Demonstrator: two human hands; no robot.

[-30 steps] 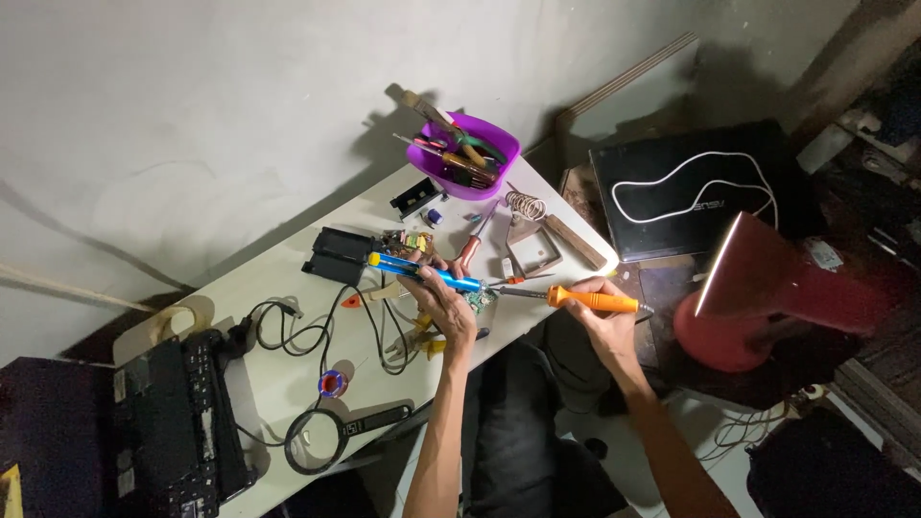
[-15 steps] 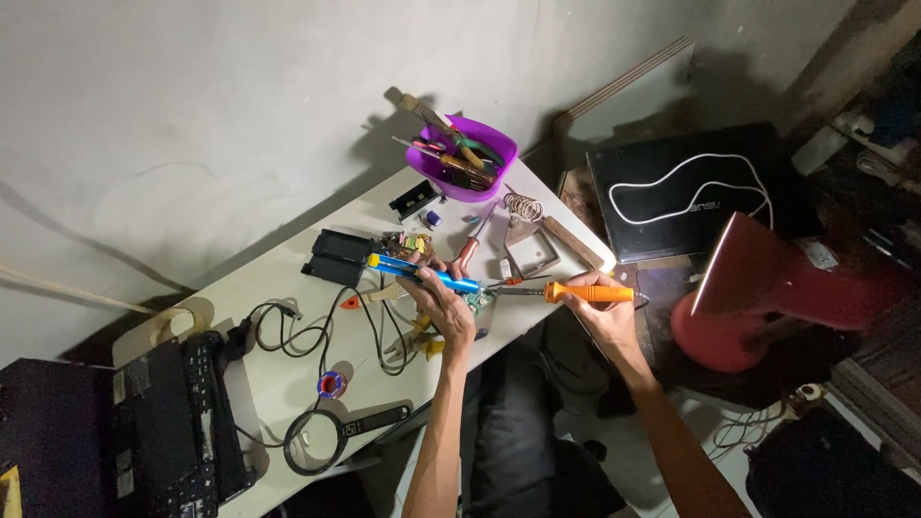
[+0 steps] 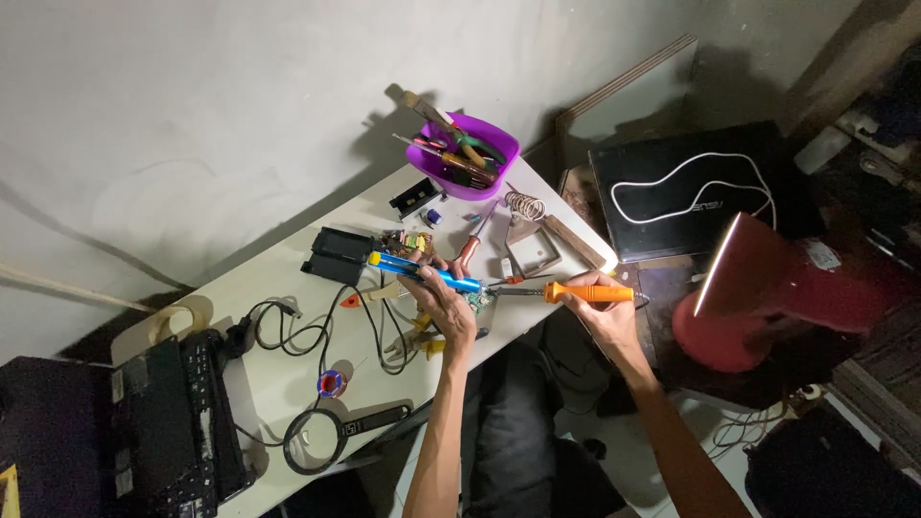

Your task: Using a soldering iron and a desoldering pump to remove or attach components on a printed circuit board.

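Gripping a blue pen-shaped desoldering pump (image 3: 422, 271), the left hand (image 3: 443, 305) steadies; right hand (image 3: 602, 312) clasps an orange-handled soldering iron (image 3: 576, 293) (tip best kept still between the grips).

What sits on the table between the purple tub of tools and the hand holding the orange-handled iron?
In the head view, between the purple tub and the right hand lie a coiled metal spring stand, a wooden stick and a small square frame.

My left hand (image 3: 443, 309) grips a glossy blue plastic pump (image 3: 422, 272); my right hand (image 3: 602, 317) a smooth orange plastic iron (image 3: 576, 293) with a metal tip. Table (image 3: 288, 379) matt, pale, smooth. At 12 o'clock, a glossy purple plastic bowl (image 3: 470, 158). At 3, a glossy red lamp (image 3: 777, 297).
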